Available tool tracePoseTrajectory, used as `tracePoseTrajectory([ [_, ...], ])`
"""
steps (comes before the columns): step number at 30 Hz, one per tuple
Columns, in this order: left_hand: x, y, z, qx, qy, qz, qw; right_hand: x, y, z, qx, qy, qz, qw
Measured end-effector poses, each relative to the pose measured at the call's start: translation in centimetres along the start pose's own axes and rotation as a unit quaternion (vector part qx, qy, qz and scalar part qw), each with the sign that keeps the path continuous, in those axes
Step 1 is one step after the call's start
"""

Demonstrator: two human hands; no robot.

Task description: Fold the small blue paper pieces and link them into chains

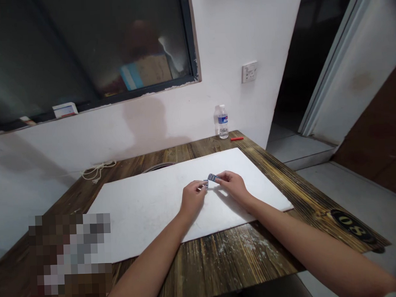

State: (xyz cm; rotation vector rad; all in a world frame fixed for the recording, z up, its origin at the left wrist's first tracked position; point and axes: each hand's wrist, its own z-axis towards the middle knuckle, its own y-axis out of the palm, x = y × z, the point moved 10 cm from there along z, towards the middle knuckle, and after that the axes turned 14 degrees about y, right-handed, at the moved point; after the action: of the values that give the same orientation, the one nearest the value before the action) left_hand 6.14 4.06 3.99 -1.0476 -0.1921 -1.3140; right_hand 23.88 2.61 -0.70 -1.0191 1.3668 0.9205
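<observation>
Over the right half of a white board [148, 211], both my hands are close together. Between the thumb and fingers of my right hand [233, 184] is a small dark blue-grey piece with lighter marks [212, 177]; its exact kind is too small to tell. My left hand [193, 195] pinches another small dark blue-grey piece [205, 183], mostly covered by the fingertips. The two pieces are side by side, and I cannot tell whether they touch.
The board lies on a dark wooden table [221, 260]. A water bottle [223, 124] and a red stick-like object [237, 139] are at the back corner. A pale cord [98, 170] lies at the back left. A wall with a socket [249, 72] rises behind. A blurred patch covers the left front.
</observation>
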Motion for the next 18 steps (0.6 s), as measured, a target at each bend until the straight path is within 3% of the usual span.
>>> tracePoseTrajectory([
  [6,-2.5,1.0,-0.5,0.057,-0.114,-0.23,0.965,-0.1,0.9,-0.6,-0.039,0.023,0.061,0.997],
  [11,-3.3,0.8,-0.8,0.087,-0.143,-0.255,0.952,-0.6,2.4,-1.3,-0.11,0.031,0.094,0.989],
  [18,-3.4,1.3,-1.0,0.073,-0.17,-0.271,0.945,-1.0,2.9,-1.7,-0.135,0.035,0.09,0.986],
])
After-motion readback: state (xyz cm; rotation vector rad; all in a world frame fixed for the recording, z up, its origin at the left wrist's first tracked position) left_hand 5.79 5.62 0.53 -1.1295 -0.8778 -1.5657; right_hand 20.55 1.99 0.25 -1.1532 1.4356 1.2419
